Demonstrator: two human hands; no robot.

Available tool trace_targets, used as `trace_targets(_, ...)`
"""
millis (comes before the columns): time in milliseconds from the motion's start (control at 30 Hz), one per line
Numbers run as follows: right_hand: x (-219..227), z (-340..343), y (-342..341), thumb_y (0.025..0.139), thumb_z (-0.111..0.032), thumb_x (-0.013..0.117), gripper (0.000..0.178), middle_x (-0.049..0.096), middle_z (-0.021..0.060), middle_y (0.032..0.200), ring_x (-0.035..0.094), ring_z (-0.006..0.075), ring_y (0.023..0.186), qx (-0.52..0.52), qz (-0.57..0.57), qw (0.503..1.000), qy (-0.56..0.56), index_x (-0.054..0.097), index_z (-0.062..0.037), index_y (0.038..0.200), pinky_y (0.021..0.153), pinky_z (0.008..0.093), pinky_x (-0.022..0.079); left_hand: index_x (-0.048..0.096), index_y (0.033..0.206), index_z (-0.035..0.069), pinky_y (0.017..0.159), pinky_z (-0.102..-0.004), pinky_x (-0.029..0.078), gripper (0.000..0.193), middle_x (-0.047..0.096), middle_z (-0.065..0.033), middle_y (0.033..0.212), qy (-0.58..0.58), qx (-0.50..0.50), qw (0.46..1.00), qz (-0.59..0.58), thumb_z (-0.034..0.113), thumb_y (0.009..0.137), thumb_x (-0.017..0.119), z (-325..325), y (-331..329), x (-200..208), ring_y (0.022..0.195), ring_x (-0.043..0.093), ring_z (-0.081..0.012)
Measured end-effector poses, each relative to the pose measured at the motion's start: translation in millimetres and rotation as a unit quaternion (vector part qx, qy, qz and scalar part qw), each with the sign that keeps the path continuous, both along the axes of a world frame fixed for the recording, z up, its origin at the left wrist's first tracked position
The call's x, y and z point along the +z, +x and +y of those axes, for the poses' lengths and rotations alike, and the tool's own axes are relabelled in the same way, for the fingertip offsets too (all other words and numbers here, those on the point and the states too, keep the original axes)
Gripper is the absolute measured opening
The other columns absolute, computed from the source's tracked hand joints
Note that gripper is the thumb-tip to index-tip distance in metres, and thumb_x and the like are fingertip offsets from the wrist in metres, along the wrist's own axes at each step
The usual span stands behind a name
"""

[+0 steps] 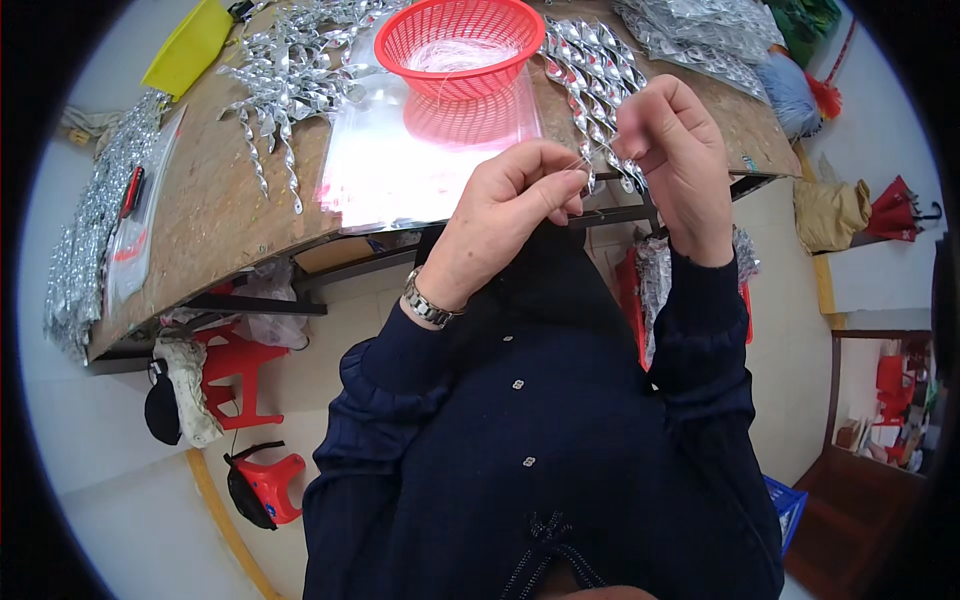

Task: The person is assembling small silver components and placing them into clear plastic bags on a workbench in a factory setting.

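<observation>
A thin, clear thread shows between my two raised hands, in front of the table edge. My left hand, with a metal watch on its wrist, pinches the thread between thumb and forefinger. Curled fingers on my right hand pinch the thread too, a little higher up; its fingertips are partly blurred. Just beyond the hands, twisted silver foil strips lie on the table. A red plastic basket holds a tangle of similar pale thread. It stands on a stack of clear plastic bags.
More twisted foil covers the wooden table at left, near a yellow bin and a red-handled cutter. Silver packs lie far right. Under the table are a red stool and a red crate.
</observation>
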State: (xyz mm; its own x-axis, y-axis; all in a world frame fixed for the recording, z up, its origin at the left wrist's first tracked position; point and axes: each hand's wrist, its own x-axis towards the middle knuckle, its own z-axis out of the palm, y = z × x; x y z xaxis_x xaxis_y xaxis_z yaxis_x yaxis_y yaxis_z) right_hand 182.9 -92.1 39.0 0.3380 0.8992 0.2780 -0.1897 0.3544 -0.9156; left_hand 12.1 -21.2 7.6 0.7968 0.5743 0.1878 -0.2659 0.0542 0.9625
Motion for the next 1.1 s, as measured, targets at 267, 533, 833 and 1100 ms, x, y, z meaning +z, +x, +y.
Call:
trace_targets(267, 1.0, 0.1, -3.0, 0.097, -0.018, 0.048, 0.015, 0.054, 0.0028, 0.080, 0.048, 0.0061, 0.065, -0.002, -0.014, 1.000, 0.000, 0.049, -0.0060, 0.088, 0.066, 0.0214, 0.044, 0.060, 0.102, -0.001, 0.059, -0.0194, 0.042, 0.017, 0.059, -0.0016, 0.073, -0.031, 0.013, 0.999, 0.013, 0.012, 0.092, 0.055, -1.5, 7.5, 13.4, 0.063, 0.053, -0.0067)
trace_targets(533, -4.1, 1.0, 22.2, 0.097, -0.018, 0.048, 0.015, 0.052, 0.0021, 0.079, 0.044, 0.0060, 0.064, -0.009, 0.014, 0.999, 0.041, 0.050, -0.0053, 0.089, 0.063, 0.0212, 0.041, 0.063, 0.091, 0.000, 0.053, -0.0182, 0.035, 0.012, 0.057, 0.0020, 0.073, 0.019, 0.067, 0.998, 0.009, 0.008, 0.090, 0.055, 0.3, 0.2, 8.0, 0.058, 0.045, -0.0029)
trace_targets(833, -6.9, 4.9, 39.6, 0.096, -0.014, 0.050, 0.013, 0.055, 0.0040, 0.078, 0.048, 0.0076, 0.063, -0.004, 0.083, 0.994, 0.070, 0.053, -0.0040, 0.088, 0.062, 0.0233, 0.045, 0.063, 0.091, 0.000, 0.052, -0.0185, 0.035, 0.010, 0.057, 0.0016, 0.072, -0.027, 0.041, 0.999, 0.016, 0.007, 0.090, 0.055, 5.0, -7.0, 6.2, 0.057, 0.045, -0.0034)
trace_targets(1100, 12.6, 7.6, 6.9, 0.096, -0.016, 0.050, 0.013, 0.054, 0.0035, 0.079, 0.048, 0.0062, 0.063, 0.005, -0.053, 0.998, 0.015, 0.050, -0.0063, 0.087, 0.062, 0.0212, 0.045, 0.062, 0.094, 0.002, 0.053, -0.0178, 0.038, 0.013, 0.055, 0.0021, 0.066, -0.034, -0.008, 0.999, 0.035, 0.012, 0.092, 0.054, 5.8, 2.0, 11.5, 0.058, 0.050, -0.0044)
